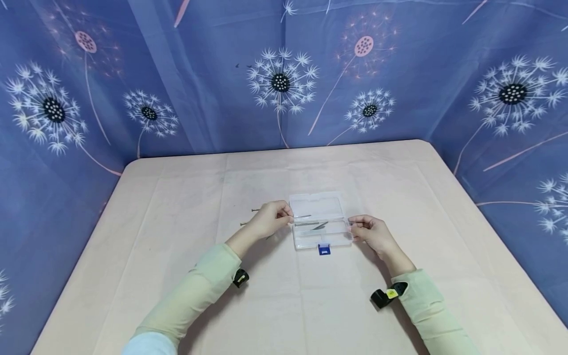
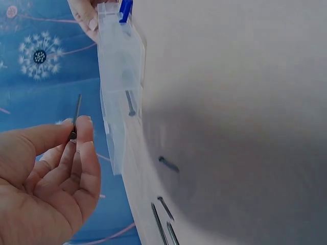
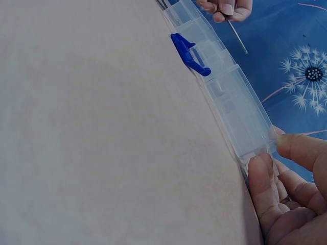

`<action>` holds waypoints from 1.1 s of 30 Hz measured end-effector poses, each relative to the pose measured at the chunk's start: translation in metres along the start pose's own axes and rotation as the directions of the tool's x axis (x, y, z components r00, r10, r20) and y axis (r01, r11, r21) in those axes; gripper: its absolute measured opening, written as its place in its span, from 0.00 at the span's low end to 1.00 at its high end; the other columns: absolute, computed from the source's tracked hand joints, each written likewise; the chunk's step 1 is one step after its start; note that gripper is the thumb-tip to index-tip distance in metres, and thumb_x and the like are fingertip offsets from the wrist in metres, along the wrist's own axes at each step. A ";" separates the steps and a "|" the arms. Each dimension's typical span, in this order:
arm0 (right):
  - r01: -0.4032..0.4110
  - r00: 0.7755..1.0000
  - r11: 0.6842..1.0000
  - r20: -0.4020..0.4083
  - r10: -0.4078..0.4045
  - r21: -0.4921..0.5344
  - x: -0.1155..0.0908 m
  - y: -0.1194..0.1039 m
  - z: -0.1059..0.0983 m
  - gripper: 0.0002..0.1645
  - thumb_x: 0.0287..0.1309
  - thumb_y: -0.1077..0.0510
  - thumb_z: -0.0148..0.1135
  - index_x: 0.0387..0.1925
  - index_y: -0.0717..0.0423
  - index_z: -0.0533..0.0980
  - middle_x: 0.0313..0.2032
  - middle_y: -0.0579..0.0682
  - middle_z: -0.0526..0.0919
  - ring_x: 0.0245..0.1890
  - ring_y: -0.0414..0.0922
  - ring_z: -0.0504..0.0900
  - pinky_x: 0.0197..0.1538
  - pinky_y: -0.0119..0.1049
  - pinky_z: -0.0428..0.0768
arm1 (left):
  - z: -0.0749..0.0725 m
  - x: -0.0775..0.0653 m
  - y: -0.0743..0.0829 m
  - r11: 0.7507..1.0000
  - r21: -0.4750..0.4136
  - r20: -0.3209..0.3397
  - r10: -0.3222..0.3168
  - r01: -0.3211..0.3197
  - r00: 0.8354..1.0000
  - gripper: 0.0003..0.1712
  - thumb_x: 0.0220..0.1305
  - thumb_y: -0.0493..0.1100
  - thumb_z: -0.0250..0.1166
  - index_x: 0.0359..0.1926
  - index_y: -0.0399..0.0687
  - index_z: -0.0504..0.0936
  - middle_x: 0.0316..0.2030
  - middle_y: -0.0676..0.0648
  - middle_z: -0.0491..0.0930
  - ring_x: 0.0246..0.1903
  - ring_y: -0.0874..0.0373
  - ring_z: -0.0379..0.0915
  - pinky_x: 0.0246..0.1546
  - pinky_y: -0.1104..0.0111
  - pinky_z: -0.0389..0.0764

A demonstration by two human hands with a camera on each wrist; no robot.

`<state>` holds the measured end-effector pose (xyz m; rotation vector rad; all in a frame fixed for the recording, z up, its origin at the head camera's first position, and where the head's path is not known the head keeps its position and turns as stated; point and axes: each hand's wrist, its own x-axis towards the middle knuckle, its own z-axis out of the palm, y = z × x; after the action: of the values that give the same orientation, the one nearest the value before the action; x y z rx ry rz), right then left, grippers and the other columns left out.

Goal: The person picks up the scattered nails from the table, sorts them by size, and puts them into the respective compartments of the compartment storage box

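Observation:
In the left wrist view, thumb and fingertips of my left hand (image 1: 271, 219) pinch a thin metal nail (image 2: 77, 111) by its head end. The nail's shank reaches over the box in the head view. The clear plastic box (image 1: 306, 244) lies with its lid (image 1: 316, 205) folded back and its blue latch (image 1: 324, 249) toward me. Several nails (image 1: 320, 226) rest in its rear compartment. My right hand (image 1: 374, 235) grips the box's right end, thumb at the top edge and index finger against the end wall.
To the left of the box, several loose nails (image 2: 159, 224) lie on the pale tablecloth (image 1: 186, 197), partly hidden behind my left hand in the head view. A blue curtain with a dandelion print (image 1: 213, 88) stands around the table's back and sides.

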<state>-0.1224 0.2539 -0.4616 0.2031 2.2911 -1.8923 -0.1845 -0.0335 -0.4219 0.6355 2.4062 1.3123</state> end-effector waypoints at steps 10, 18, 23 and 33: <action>0.002 1.000 1.000 -0.004 -0.002 0.007 0.001 0.000 0.001 0.25 0.57 0.70 0.56 0.54 0.82 0.65 0.30 0.45 0.77 0.26 0.32 0.76 0.32 0.24 0.80 | 0.012 0.011 0.008 0.996 0.088 0.061 -0.005 0.000 0.998 0.03 0.60 0.34 0.63 0.33 0.38 0.78 0.31 0.45 0.81 0.29 0.60 0.75 0.32 0.74 0.79; -0.005 1.000 1.000 -0.007 0.005 -0.006 0.000 -0.001 0.000 0.25 0.57 0.70 0.57 0.54 0.81 0.66 0.30 0.45 0.77 0.25 0.32 0.76 0.31 0.24 0.80 | 0.020 0.016 0.017 0.994 0.105 0.090 0.002 -0.011 0.996 0.02 0.59 0.34 0.63 0.32 0.38 0.79 0.32 0.44 0.82 0.29 0.55 0.77 0.27 0.75 0.78; -0.013 1.000 1.000 -0.005 0.013 -0.025 -0.001 -0.002 0.000 0.24 0.58 0.68 0.57 0.54 0.80 0.67 0.31 0.46 0.77 0.25 0.33 0.76 0.31 0.24 0.80 | 0.025 0.017 0.022 0.989 0.151 0.094 -0.018 0.004 0.995 0.02 0.58 0.35 0.64 0.31 0.39 0.80 0.33 0.44 0.83 0.33 0.56 0.78 0.29 0.75 0.79; -0.019 1.000 0.999 -0.014 0.018 -0.036 -0.002 -0.002 0.000 0.25 0.58 0.67 0.58 0.54 0.79 0.67 0.30 0.45 0.77 0.24 0.32 0.76 0.29 0.24 0.79 | 0.032 0.020 0.026 0.972 0.236 0.061 -0.014 0.000 0.998 0.03 0.59 0.36 0.64 0.29 0.42 0.81 0.31 0.46 0.84 0.32 0.58 0.79 0.33 0.75 0.78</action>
<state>-0.1213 0.2533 -0.4589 0.2329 2.3220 -1.8451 -0.1799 0.0121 -0.4179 0.7183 2.5315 0.9950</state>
